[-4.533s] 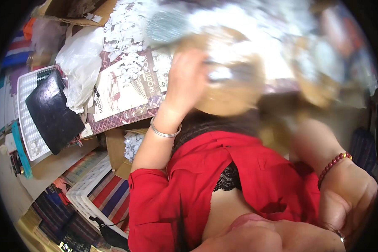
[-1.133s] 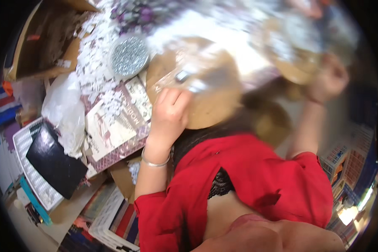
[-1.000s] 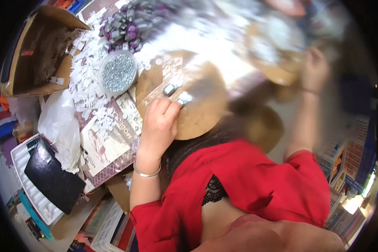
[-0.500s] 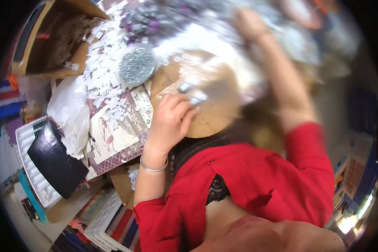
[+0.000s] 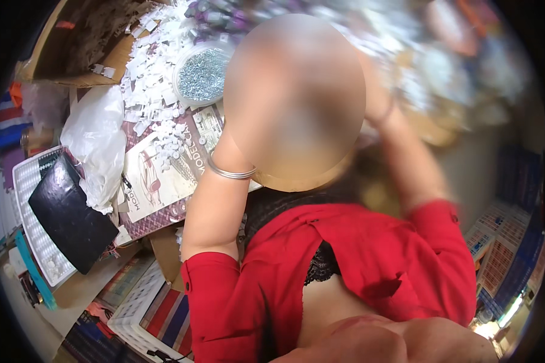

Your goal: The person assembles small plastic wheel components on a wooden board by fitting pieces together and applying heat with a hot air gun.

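Observation:
Both of my hands are raised over a round brown board [image 5: 312,175], whose front rim shows at the table edge. A round smear covers most of the board and the fingers of both hands. My left hand [image 5: 242,130] enters the smear from the left, a silver bangle on its wrist. My right hand [image 5: 375,91] reaches in from the right, mostly hidden and blurred. Whatever they hold or touch cannot be made out. Left of them stands a round clear tub [image 5: 201,74] of small silver pin-like pieces, beside a heap of small white plastic pieces [image 5: 148,78].
An open cardboard box [image 5: 112,66] lies at the far left. Nearer are a crumpled white plastic bag [image 5: 94,136] and a white basket [image 5: 33,187] with a black sheet [image 5: 72,212] over it. Grey and purple pieces [image 5: 215,13] lie at the back; blurred bags fill the far right.
My right hand has come back from the far right toward the board. My left hand has moved forward from the board's near left, and both now meet in the smeared area.

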Demonstrator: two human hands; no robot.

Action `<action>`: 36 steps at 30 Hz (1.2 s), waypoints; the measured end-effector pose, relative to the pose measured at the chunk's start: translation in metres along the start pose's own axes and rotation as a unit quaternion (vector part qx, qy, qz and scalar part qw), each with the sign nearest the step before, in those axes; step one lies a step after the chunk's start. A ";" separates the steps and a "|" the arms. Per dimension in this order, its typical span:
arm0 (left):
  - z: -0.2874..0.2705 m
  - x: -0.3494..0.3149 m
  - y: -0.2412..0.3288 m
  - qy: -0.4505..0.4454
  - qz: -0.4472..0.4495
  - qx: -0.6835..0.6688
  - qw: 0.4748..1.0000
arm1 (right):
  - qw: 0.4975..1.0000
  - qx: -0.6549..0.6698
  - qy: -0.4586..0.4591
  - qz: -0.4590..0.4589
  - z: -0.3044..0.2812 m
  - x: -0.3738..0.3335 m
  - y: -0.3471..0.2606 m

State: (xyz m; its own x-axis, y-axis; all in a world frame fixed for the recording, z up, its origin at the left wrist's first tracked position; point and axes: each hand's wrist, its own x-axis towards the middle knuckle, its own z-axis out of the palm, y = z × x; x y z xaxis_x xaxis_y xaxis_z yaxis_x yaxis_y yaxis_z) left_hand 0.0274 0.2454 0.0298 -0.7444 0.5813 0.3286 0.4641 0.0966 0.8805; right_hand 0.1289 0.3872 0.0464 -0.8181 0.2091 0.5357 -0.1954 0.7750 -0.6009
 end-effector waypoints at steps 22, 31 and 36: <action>-0.036 -0.082 -0.006 -0.074 0.006 0.160 0.984 | 0.960 0.054 -0.253 -0.108 0.014 -0.025 0.015; -0.031 -0.081 0.003 -0.077 0.117 0.265 0.954 | 0.907 0.118 -0.336 0.225 0.019 -0.003 -0.005; -0.029 -0.081 -0.006 -0.085 0.097 0.216 0.968 | 0.945 0.086 -0.305 0.079 0.025 -0.027 0.024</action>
State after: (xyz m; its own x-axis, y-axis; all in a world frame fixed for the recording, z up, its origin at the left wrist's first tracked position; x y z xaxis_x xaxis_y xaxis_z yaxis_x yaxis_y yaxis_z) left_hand 0.0711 0.1738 0.0077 -0.5503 0.7438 0.3794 0.7716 0.2794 0.5714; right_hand 0.1326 0.3849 0.0026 -0.9939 -0.1082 0.0209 -0.0860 0.6437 -0.7604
